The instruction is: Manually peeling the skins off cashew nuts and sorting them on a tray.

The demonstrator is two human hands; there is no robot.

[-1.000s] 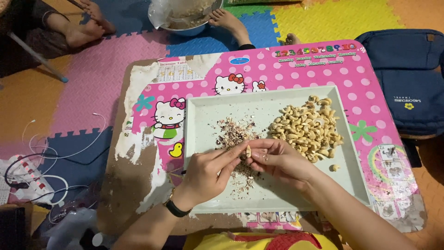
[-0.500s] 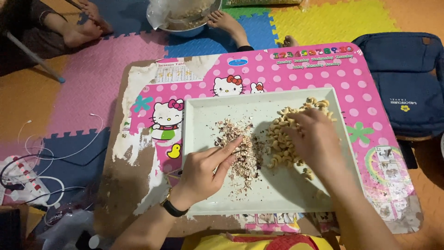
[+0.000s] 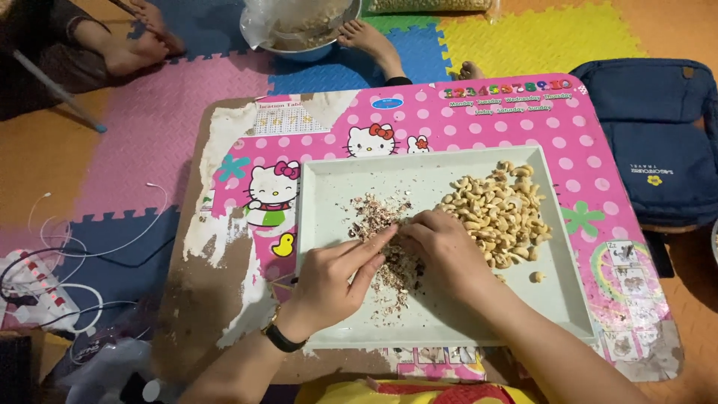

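Note:
A white square tray [image 3: 329, 187] lies on a small pink cartoon-print table [image 3: 479, 120]. On the tray's right half sits a heap of pale cashew nuts [image 3: 497, 213]; in its middle lies a strip of brown skin flakes [image 3: 378, 217]. My left hand [image 3: 329, 280], with a black wristband, and my right hand [image 3: 441, 251] meet fingertip to fingertip over the flakes, pinching something small that the fingers hide. One loose nut [image 3: 536, 277] lies apart by the tray's right side.
A dark blue bag [image 3: 658, 142] lies right of the table. A bowl with a plastic bag [image 3: 299, 26] stands beyond it, near other people's bare feet [image 3: 366, 37]. White cables and a power strip [image 3: 45, 277] lie at the left on coloured foam mats.
My right hand has come back from the cashew heap to the middle of the tray and rejoined my left hand over the flakes.

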